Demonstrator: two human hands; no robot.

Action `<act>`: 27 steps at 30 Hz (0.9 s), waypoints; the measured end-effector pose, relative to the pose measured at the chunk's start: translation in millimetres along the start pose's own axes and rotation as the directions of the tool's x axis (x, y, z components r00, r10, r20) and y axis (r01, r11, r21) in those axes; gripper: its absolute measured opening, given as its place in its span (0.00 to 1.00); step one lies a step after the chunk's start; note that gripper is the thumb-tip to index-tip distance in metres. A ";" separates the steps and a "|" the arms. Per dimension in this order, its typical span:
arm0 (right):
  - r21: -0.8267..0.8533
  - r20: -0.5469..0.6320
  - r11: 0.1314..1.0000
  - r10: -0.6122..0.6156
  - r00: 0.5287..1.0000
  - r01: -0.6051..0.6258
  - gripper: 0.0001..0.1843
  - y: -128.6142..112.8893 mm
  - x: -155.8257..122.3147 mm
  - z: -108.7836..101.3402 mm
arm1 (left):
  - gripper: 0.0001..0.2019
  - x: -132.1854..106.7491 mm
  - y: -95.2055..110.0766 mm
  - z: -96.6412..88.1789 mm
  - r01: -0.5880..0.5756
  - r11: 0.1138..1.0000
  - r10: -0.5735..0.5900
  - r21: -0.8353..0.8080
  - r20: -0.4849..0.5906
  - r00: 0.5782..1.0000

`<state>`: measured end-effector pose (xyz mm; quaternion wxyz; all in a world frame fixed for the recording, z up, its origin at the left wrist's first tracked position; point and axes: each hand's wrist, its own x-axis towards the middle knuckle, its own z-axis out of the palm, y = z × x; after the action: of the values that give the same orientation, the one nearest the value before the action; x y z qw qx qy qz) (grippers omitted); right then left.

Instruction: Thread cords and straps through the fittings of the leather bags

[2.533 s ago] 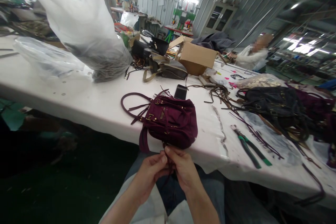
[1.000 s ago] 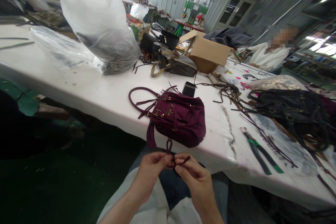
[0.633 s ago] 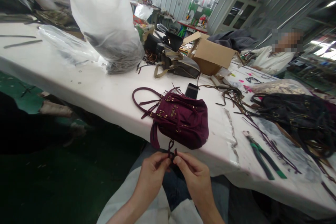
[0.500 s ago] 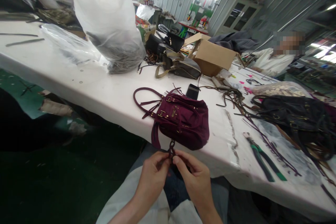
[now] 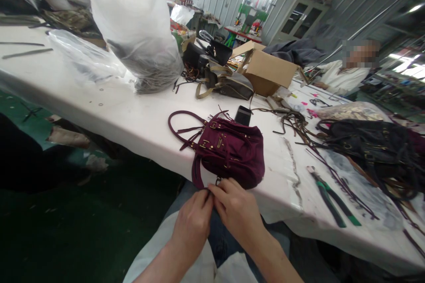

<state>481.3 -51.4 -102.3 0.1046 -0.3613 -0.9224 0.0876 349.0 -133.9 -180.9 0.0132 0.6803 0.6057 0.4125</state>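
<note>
A dark purple suede handbag (image 5: 232,152) with gold buckles lies at the near edge of the white table (image 5: 133,117), its handle looped out to the left. Both my hands meet just below its front edge. My left hand (image 5: 193,222) and my right hand (image 5: 234,210) are closed in a pinch on a thin purple strap that hangs from the bag's near side. The strap's end is hidden between my fingertips. My lap, in blue trousers and a white apron, is under the hands.
Green-handled pliers (image 5: 328,196) lie right of the bag, beside loose purple and brown cords. A black handbag (image 5: 372,148) sits farther right. A phone (image 5: 243,115), a cardboard box (image 5: 267,73) and a big clear plastic bag (image 5: 139,31) stand behind. A person in white sits at the far right.
My hands have moved up from my lap to the bag's front edge, drawing closer together on the strap. The small loop that hung below the bag is now covered by my fingers.
</note>
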 end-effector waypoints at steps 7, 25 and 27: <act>-0.051 0.282 0.998 -0.018 0.959 0.033 0.11 3.3 18.8 -21.0 | 0.18 -3.2 -6.7 8.0 0.018 0.990 -0.026 -0.138 -0.060 0.998; 0.590 -0.112 0.775 0.358 0.927 -0.228 0.15 -12.7 -41.7 39.2 | 0.08 -1.2 -0.7 1.1 0.512 0.676 -0.543 -0.530 0.112 0.832; 0.703 -0.017 0.651 0.420 0.908 -0.288 0.15 -10.4 -37.8 41.8 | 0.08 -2.9 -1.3 3.5 0.519 0.671 -0.548 -0.530 0.117 0.828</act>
<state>490.9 -88.4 -145.0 0.2933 -0.4763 -0.7216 0.4080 350.1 -134.3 -185.5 0.3085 0.4303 0.6363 0.5611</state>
